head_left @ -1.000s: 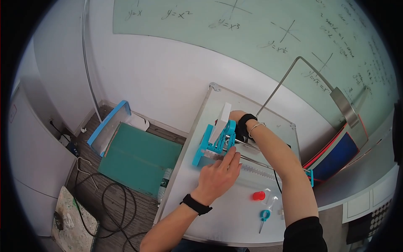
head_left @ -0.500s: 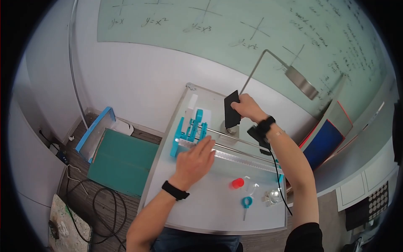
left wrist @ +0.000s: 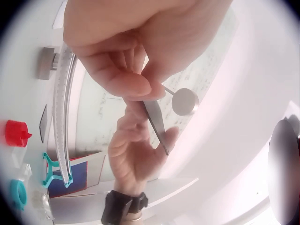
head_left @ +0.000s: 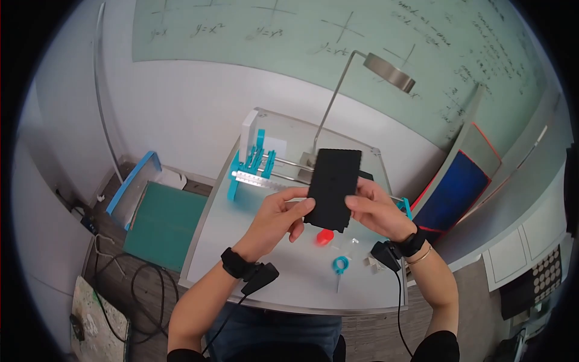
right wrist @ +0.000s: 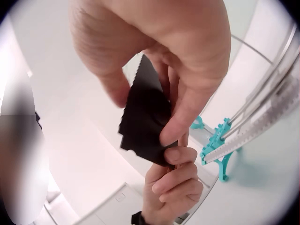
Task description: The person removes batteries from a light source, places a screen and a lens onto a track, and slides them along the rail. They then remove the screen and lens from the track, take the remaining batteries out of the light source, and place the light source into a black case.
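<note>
Both hands hold a thin, flat black rectangular pouch-like piece (head_left: 333, 187) with jagged short edges, raised in front of me. My left hand (head_left: 278, 216) pinches its lower left edge between thumb and fingers. Along its right edge, my right hand (head_left: 383, 210) grips it the same way. The right wrist view shows the jagged edge of the black piece (right wrist: 147, 112) between my thumb and fingers. Behind it on the table stands a turquoise bench with metal rods and a clear ruler (head_left: 256, 180); the black piece hides part of it.
A white panel (head_left: 248, 134) stands upright at the bench's left end. Nearer me on the table (head_left: 241, 253) lie a red cap (head_left: 325, 237) and a turquoise ring (head_left: 341, 264) with a thin stem. A bent-arm lamp (head_left: 389, 72) rises behind. Cables run from both wrist cameras.
My right hand was behind the white panel, then lifted the black piece beside the lamp and brought it toward me. My left hand has left the ruler and taken hold of the piece's left edge.
</note>
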Motion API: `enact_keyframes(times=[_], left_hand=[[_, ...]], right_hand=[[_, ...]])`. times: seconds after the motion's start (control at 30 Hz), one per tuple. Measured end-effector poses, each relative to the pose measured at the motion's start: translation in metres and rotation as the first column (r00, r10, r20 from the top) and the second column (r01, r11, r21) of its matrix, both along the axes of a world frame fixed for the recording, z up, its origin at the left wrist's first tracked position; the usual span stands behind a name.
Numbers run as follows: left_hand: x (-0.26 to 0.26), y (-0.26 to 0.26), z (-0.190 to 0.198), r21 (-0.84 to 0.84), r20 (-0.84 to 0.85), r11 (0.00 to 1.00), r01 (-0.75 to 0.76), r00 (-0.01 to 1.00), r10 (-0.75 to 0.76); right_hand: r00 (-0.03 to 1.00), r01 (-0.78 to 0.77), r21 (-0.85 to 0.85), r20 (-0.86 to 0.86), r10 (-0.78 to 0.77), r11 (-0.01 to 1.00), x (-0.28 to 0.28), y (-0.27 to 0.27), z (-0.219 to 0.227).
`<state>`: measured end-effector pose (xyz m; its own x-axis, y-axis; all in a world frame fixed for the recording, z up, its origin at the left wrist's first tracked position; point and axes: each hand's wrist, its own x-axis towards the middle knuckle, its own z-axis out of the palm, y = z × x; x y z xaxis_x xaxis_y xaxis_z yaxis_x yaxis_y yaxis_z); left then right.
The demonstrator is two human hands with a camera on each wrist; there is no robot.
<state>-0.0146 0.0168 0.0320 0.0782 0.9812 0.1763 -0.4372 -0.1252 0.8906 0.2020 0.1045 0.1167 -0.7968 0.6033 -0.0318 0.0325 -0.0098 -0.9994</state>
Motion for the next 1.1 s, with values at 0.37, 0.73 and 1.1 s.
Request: enact_keyframes(times=[0.37,0.73,1.1], left_hand=[[-0.023,0.021,-0.014,0.372,-0.527,0.846,-0.381,0.664,0.531],[-0.065,0.032,-0.048,0.711,-0.663,0.605,-0.358,-0.058,0.746],[-0.069,0.032,-0.055,0.725,-0.635,0.584,-0.365,-0.028,0.772]], right_hand=[[0.997,-0.048,0.101,-0.062,0.054,0.994,-0.032,0.011,-0.019],[0.997,0.076,0.382,-0.049,-0.062,0.921,-0.122,0.069,-0.033],[0.995,0.045,0.423,0.058,-0.076,0.905,-0.134,0.081,-0.035]])
